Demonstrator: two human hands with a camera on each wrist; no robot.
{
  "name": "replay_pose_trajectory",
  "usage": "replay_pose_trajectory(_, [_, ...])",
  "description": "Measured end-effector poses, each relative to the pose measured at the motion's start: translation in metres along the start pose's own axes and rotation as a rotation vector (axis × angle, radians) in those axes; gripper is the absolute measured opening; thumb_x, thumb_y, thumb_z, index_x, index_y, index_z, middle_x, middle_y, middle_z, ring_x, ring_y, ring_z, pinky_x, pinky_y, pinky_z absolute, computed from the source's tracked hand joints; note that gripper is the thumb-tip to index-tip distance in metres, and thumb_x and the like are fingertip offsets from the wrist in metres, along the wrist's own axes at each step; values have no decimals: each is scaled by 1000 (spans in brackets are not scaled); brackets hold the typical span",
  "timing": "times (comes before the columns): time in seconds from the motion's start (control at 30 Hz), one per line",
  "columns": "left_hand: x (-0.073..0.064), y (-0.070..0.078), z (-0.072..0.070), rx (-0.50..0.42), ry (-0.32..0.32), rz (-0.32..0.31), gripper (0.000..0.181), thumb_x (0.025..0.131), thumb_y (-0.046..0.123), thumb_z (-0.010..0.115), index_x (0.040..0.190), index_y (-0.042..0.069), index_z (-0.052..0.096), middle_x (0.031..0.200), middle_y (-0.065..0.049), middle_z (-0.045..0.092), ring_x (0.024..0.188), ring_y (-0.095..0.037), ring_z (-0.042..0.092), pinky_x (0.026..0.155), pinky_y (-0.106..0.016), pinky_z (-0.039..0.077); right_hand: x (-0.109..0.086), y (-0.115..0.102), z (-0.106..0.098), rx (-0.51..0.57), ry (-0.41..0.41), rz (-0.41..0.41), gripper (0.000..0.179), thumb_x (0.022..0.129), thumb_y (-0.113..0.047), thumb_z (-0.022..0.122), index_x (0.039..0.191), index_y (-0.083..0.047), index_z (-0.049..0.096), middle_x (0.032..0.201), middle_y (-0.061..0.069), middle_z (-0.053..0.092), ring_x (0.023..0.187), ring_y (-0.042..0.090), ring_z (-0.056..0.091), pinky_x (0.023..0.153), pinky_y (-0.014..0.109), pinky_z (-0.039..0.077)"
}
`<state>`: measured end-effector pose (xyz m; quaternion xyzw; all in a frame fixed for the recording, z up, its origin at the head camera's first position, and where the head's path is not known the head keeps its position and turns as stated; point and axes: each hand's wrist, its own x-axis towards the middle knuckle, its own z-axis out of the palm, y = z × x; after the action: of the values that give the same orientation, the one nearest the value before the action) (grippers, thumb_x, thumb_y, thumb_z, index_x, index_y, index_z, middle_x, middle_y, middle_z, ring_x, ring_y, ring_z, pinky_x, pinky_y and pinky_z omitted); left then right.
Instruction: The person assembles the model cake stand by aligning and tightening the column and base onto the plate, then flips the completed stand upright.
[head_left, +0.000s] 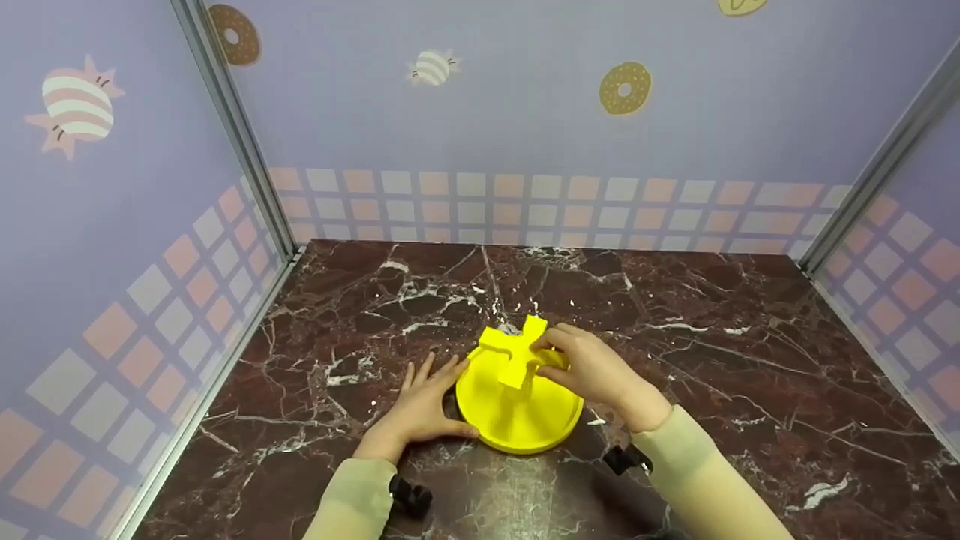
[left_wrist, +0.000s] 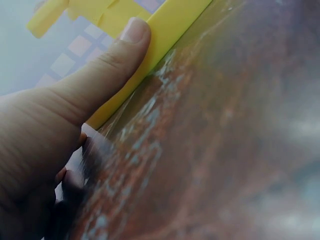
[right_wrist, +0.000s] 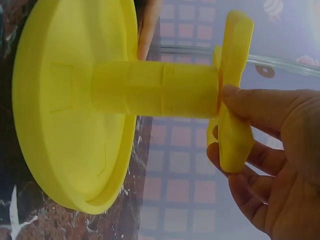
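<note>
On the table stands a yellow round base (head_left: pixel 517 427) with a raised rim and a thick upright post (right_wrist: pixel 155 90) at its centre. A yellow cross-shaped piece (head_left: pixel 516 351) with flared arms sits at the post's top end. My right hand (head_left: pixel 592 365) pinches one side of this cross, thumb near the post and fingers under an arm in the right wrist view. My left hand (head_left: pixel 421 409) rests against the base's left side with straight, spread fingers. Its thumb (left_wrist: pixel 107 67) presses along the rim in the left wrist view.
The dark red marble-patterned table (head_left: pixel 360 315) has pale veins. Purple walls (head_left: pixel 487 112) with a band of pink and white squares enclose it at the back and sides, joined by metal corner posts (head_left: pixel 244 135). Black straps with small devices (head_left: pixel 409 496) sit at both wrists.
</note>
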<state>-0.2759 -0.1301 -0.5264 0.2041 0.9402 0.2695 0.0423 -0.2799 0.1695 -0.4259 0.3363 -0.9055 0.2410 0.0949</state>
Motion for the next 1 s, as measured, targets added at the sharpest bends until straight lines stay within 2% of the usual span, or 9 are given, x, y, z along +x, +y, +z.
replay_pose_trajectory(0.27, [0,-1,-1,1,-10,-2,120,67,68,85,164,23,31,171,-9,26,160,-46,5,127,-69,-4,-5,-11,3,73,-41,34,31,96,-28,74,116,-5,70,105,7,70,91,22,68,79,35,60])
replay_pose_trajectory(0.5, [-1,1,-2,-8,-18,-7,118,68,66,86,164,26,30,172,-8,25,160,-45,4,127,-69,-6,-3,-13,-1,117,-73,40,30,102,-28,66,121,-5,72,103,4,73,86,13,67,74,26,58])
replay_pose_trajectory(0.63, [0,2,-2,-14,-16,-1,118,68,66,86,164,26,30,172,-9,25,160,-46,4,127,-69,-5,2,-4,-3,126,15,8,26,99,-20,69,119,-4,72,95,4,72,79,14,65,70,28,58])
replay_pose_trajectory(0.7, [0,2,-1,-14,-17,0,118,68,66,86,164,26,30,172,-9,25,160,-46,4,127,-69,-5,4,3,-3,114,67,0,24,96,-16,72,118,-5,72,96,5,70,83,19,62,73,32,57])
replay_pose_trajectory(0.77, [0,1,-2,-13,-17,1,118,68,66,86,164,26,30,172,-9,25,160,-46,4,127,-69,-5,6,10,-2,99,88,-4,27,93,-13,75,119,-7,72,105,7,69,93,24,63,82,38,57])
replay_pose_trajectory(0.83, [-1,1,-2,-10,-15,1,119,68,66,86,164,26,29,171,-9,25,160,-46,4,127,-69,-5,8,17,-1,104,69,-1,32,92,-12,76,123,-7,70,115,9,67,102,28,63,86,42,57])
replay_pose_trajectory(0.9, [-1,1,-2,-9,-15,1,119,67,67,86,164,26,29,171,-9,25,160,-46,4,127,-69,-5,8,23,-1,132,32,15,35,91,-10,76,125,-6,69,121,10,68,103,28,64,87,42,58])
replay_pose_trajectory(1.0, [-1,2,-2,-11,-13,1,119,67,67,86,164,26,30,171,-9,25,160,-46,4,127,-69,-5,7,27,0,193,-13,57,36,92,-8,76,126,-1,69,113,13,71,92,26,66,81,42,61])
